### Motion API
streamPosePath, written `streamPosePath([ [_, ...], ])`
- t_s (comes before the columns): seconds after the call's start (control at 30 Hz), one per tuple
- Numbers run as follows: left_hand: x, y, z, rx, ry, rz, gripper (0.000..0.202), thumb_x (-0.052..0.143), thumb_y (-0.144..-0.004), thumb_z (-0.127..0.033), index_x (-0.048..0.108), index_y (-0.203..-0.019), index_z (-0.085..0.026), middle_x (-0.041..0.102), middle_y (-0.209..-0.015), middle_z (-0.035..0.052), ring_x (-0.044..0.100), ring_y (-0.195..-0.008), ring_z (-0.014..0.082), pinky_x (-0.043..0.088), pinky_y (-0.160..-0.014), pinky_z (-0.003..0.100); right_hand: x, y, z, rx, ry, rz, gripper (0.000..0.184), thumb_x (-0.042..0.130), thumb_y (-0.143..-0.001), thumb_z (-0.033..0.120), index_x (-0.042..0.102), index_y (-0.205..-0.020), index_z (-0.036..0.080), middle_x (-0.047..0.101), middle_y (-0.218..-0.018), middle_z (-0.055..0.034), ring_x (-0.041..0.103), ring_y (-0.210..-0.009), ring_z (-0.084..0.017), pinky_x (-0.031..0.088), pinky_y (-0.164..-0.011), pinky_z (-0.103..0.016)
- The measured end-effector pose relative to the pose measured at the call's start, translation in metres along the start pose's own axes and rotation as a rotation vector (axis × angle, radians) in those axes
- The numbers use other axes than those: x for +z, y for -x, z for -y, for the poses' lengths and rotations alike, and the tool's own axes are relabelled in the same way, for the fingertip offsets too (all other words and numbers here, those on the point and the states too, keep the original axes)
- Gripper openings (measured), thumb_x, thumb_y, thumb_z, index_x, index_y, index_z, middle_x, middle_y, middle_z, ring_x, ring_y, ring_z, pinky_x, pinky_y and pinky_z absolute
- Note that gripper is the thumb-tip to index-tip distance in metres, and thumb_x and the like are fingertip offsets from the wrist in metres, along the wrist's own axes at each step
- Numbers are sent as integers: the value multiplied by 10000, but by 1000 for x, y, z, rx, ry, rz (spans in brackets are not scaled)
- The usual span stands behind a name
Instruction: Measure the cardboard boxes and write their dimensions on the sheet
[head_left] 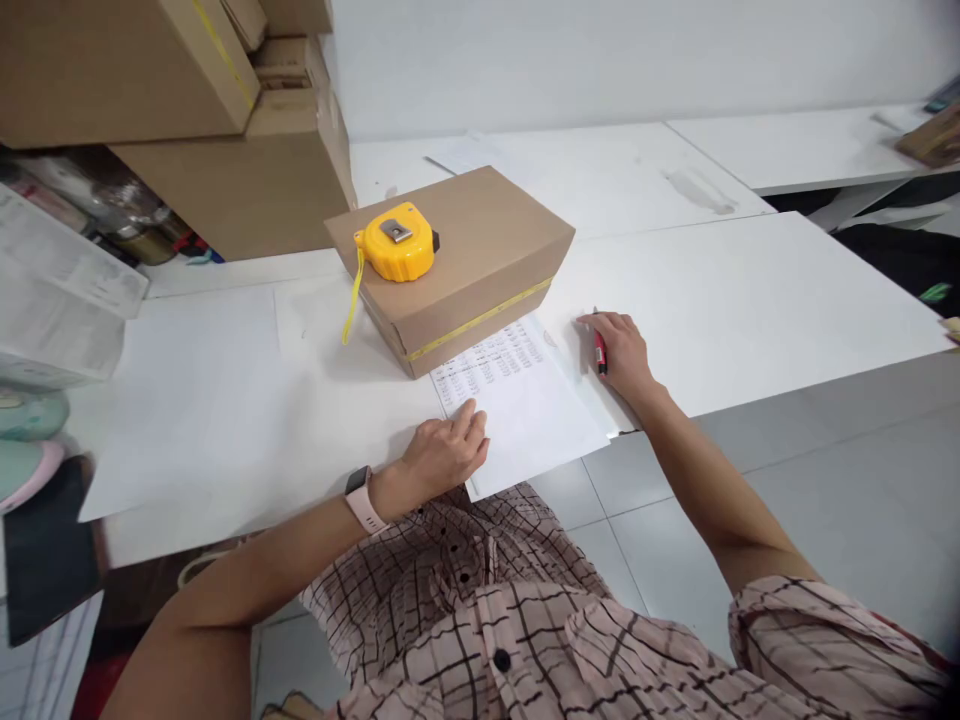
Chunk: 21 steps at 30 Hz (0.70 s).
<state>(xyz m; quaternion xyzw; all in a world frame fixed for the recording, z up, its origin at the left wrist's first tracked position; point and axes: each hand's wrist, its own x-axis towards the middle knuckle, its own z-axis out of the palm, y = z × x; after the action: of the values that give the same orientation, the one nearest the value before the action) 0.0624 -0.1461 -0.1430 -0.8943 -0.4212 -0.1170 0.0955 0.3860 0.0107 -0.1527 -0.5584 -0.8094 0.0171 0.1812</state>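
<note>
My left hand [442,455], a pink watch on its wrist, rests with curled fingers on the near left edge of a printed sheet [525,400] that lies on the white table [225,400]. My right hand [619,350] lies just right of the sheet, closed round a red pen [600,352]. Behind the sheet stands a brown cardboard box [480,250] with yellow tape along its edge. A yellow tape measure [397,242] sits on the box's top, its strap hanging over the left side.
Large cardboard boxes [225,130] are stacked at the back left, with metal items under them. Papers [60,290] and a pale green object [30,430] lie at the far left. A second white tabletop [787,145] stands at the back right. Grey floor tiles [825,480] show below.
</note>
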Motion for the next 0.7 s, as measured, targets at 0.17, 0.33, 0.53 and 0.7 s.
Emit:
streamPosePath([
  [0.17, -1, 4, -6, -130, 15, -159, 281, 520, -990, -250, 757, -1121, -177, 782, -1177, 121, 724, -631, 147, 502, -512, 239, 10, -4, 2, 63, 42, 7, 537, 415, -898, 72, 675, -1347, 210, 655, -1371, -135, 536, -1216, -329, 425, -961, -439],
  [0.33, -31, -8, 6, -334, -85, -368, 310, 472, -1022, -242, 765, -965, -160, 799, -852, 84, 724, -703, 179, 494, -579, 269, 12, -4, 5, 96, -21, -34, 629, 354, -880, 10, 621, -1424, 180, 682, -1335, -142, 544, -1194, -331, 414, -945, -439],
  [0.53, -99, -57, 47, -580, -135, -638, 330, 646, -969, -347, 626, -1214, -126, 690, -1205, 135, 603, -1146, 261, 490, -977, 453, 10, -5, 6, 125, -63, -35, 630, 392, -869, 15, 570, -1459, 143, 692, -1296, -164, 556, -1195, -345, 417, -964, -442],
  [0.7, -113, -98, 78, -809, 201, -427, 808, 843, -796, -476, 444, -1397, -113, 457, -1529, 215, 384, -1419, 358, 310, -1171, 544, 11, -5, 6, 120, -107, -53, 559, 374, -897, 16, 617, -1390, 118, 688, -1322, -161, 563, -1204, -338, 422, -975, -434],
])
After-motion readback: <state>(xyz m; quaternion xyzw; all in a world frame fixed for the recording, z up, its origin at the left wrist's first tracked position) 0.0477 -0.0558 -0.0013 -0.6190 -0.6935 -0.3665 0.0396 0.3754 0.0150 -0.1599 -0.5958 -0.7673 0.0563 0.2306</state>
